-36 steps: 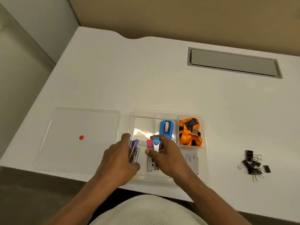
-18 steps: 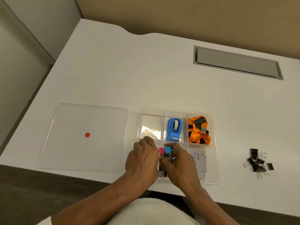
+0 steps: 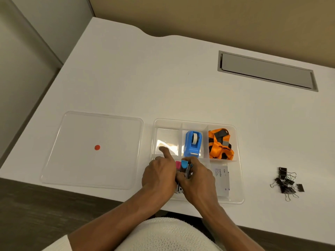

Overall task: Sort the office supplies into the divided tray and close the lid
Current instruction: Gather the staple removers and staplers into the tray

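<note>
Your left hand (image 3: 159, 175) and right hand (image 3: 198, 180) are both closed around a bundle of staplers (image 3: 183, 169) in the near-left compartment of the divided tray (image 3: 239, 178). The staplers' long axis runs front to back, pink and blue ends pointing away from you. The lid (image 3: 90, 151) lies flat on the table (image 3: 163, 87) just left of the tray.

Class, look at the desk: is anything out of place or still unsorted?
Yes: the black binder clips lie in a loose heap on the desk, right of the divided tray, outside any compartment.
</note>
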`<state>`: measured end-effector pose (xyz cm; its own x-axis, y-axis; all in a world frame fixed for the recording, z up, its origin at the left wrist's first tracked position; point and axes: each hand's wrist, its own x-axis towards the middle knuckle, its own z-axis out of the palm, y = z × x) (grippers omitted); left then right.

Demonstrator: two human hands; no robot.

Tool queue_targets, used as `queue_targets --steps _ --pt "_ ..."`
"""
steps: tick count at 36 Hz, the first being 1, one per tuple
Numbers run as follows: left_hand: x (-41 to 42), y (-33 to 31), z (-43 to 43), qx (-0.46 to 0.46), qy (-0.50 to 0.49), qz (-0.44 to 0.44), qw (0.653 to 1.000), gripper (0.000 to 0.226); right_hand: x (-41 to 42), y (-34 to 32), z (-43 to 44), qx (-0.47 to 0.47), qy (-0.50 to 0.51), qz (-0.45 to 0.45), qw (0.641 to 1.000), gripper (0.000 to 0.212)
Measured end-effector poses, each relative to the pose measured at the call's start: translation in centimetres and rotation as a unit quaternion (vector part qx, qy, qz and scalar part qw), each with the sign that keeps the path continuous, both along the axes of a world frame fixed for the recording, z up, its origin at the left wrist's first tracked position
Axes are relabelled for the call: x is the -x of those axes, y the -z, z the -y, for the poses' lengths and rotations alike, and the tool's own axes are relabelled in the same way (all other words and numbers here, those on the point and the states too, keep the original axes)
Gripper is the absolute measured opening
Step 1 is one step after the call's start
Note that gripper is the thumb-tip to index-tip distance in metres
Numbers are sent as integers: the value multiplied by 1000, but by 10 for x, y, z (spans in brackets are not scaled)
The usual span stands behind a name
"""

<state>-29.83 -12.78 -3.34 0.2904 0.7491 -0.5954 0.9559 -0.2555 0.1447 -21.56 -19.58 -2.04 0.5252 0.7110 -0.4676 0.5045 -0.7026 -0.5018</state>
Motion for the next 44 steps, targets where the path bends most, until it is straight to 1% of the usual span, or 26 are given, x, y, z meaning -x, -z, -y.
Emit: queue_targets --steps 2,6,8,10,12,14,17,18,20,22,26,28,32,34,36,38,40,42,44 --pt "3 1 1 -29 40 2 999 93 0 0 0 1 -2 -1 1000 53" --pt "15 -1 0 -45 59 45 996 72 0 0 -1 2 -6 0 1000 54" --pt "24 -6 -4 -68 52 86 993 56 -1 -1 -2 3 -7 -1 1000 55" --pt "36 -15 -9 -107 21 117 987 37 -1 -4 -2 7 -9 -4 1000 56" --pt "46 -20 -17 -159 -9 125 979 29 -1 -6 -2 1 -11 -2 1000 56" --pt "54 -21 -24 -177 -36 129 975 32 0 -9 -3 -9 -18 0 1000 55" --pt "62 -14 -34 -129 -109 144 975 42 3 -12 -8 -17 -36 -3 999 54" --pt "63 -10 -36 -106 -132 153 974 42 6 -12 -11 -17 -43 -2 999 53" --pt "64 -5 -40 -73 -165 177 967 32 11 -12 -17 -23 -58 4 998 51" --pt "63 -2 -43 -60 -184 195 961 23 17 -10 -22 -18 -85 18 996 49" --pt "61 3 -47 -66 -189 199 959 22 28 -6 -32 29 -164 89 982 49" --pt "61 5 -48 -67 -187 199 960 24 32 -3 -34 46 -202 128 970 56" --pt "60 7 -49 -63 -181 200 961 24 33 5 -35 106 -240 159 952 69" --pt "61 8 -49 -60 -178 197 962 24 35 7 -33 100 -231 188 949 65" --pt "61 9 -50 -59 -176 197 963 23 36 6 -31 69 -221 223 947 58" --pt "62 10 -51 -60 -173 201 962 23 35 5 -30 72 -210 232 947 54" --pt "63 10 -51 -59 -171 202 963 23 34 8 -27 56 -199 235 950 56" --pt "63 11 -51 -57 -171 207 961 22 33 9 -25 68 -216 234 945 61" --pt "63 10 -50 -60 -169 210 961 20 31 11 -21 55 -240 230 941 59"
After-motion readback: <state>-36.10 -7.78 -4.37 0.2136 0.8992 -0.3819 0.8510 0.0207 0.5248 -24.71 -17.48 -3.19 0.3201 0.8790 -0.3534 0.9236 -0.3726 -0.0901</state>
